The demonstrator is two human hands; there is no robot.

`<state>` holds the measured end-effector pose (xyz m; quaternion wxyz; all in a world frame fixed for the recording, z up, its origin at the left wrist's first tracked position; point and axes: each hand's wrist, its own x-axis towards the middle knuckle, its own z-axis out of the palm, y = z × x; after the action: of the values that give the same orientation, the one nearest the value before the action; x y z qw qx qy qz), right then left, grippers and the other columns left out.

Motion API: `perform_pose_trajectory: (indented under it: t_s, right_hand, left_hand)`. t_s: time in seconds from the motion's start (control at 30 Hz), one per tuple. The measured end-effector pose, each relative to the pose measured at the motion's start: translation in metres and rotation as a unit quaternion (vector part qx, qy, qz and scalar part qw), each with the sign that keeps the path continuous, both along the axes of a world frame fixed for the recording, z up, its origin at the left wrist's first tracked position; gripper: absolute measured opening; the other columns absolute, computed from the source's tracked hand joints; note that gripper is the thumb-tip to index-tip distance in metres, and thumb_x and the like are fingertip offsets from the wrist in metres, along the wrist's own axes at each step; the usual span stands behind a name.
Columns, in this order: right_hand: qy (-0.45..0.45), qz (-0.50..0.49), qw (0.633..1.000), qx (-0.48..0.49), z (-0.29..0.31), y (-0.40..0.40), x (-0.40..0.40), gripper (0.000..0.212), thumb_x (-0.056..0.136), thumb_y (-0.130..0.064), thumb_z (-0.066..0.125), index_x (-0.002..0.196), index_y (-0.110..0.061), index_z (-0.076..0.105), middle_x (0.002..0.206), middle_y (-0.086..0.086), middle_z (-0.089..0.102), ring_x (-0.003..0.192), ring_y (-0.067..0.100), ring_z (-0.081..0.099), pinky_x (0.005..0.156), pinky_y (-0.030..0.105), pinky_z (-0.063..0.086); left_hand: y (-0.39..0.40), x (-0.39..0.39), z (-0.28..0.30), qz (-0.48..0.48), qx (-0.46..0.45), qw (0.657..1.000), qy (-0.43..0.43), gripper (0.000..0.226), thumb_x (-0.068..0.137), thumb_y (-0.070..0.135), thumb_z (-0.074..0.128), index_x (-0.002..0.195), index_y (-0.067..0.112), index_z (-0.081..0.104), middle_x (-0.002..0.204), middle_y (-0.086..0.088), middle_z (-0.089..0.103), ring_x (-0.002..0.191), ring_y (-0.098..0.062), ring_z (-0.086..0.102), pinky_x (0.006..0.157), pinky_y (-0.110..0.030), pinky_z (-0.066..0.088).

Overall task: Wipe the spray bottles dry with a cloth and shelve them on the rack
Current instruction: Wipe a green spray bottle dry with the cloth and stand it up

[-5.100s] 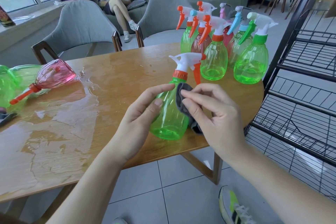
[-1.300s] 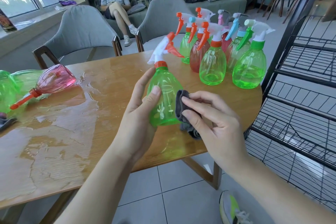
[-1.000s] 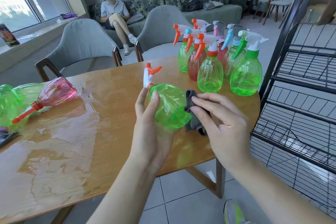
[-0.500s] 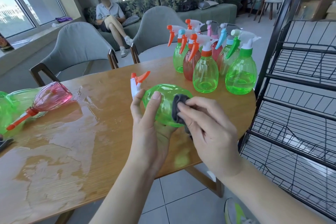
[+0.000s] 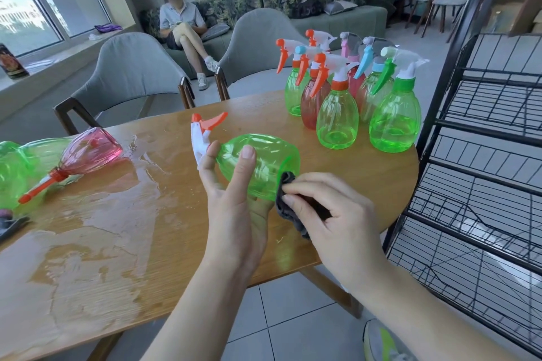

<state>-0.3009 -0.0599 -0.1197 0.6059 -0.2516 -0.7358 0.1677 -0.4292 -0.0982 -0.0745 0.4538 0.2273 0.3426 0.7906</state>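
My left hand (image 5: 234, 214) grips a green spray bottle (image 5: 264, 161) lying on its side above the table, its white and orange trigger head pointing far left. My right hand (image 5: 337, 223) pinches a dark grey cloth (image 5: 286, 202) and presses it against the bottle's base. Several upright spray bottles (image 5: 352, 97), green and red, stand together at the table's far right corner. At the right stands the black wire rack (image 5: 484, 155), with no bottles on the shelves I can see.
The wooden table (image 5: 132, 228) has a wide wet patch on its left half. A pink bottle (image 5: 85, 155) and green bottles (image 5: 14, 170) lie on their sides at the left edge. Two grey chairs stand behind the table. A person sits on the far sofa.
The bottle went from upright to lying on its side in my left hand. My right hand has slid the cloth from the bottle's side to its base.
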Motion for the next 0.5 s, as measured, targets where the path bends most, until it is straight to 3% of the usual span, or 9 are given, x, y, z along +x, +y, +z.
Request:
perform_pose_trajectory:
  t_s: [0.23, 0.37, 0.5]
  right_hand:
    - [0.06, -0.02, 0.998, -0.025, 0.005, 0.006, 0.003, 0.005, 0.092, -0.008, 0.075, 0.097, -0.006, 0.075, 0.1, -0.002, 0.074, 0.092, 0.013, 0.072, 0.081, 0.033, 0.059]
    - [0.092, -0.022, 0.992, -0.078, 0.005, 0.017, 0.008, 0.009, 0.094, -0.009, 0.076, 0.1, -0.014, 0.073, 0.099, -0.001, 0.074, 0.091, 0.019, 0.074, 0.081, 0.044, 0.061]
    - [0.089, -0.025, 0.99, -0.101, 0.003, 0.024, 0.012, 0.009, 0.094, -0.011, 0.076, 0.101, -0.016, 0.073, 0.097, -0.002, 0.075, 0.092, 0.016, 0.075, 0.083, 0.042, 0.062]
  left_hand:
    - [0.0, 0.005, -0.004, -0.028, -0.002, 0.999, 0.034, 0.066, 0.084, 0.024, 0.081, 0.14, 0.04, 0.051, 0.111, -0.009, 0.073, 0.091, -0.031, 0.072, 0.08, -0.049, 0.057]
    - [-0.002, 0.008, -0.008, -0.024, -0.009, 0.999, 0.042, 0.065, 0.084, 0.023, 0.082, 0.138, 0.044, 0.053, 0.129, -0.018, 0.064, 0.103, -0.036, 0.073, 0.09, -0.056, 0.059]
    - [0.0, 0.001, -0.012, -0.021, -0.026, 0.997, 0.076, 0.063, 0.082, 0.027, 0.085, 0.135, 0.049, 0.057, 0.144, -0.024, 0.056, 0.123, -0.041, 0.068, 0.094, -0.057, 0.059]
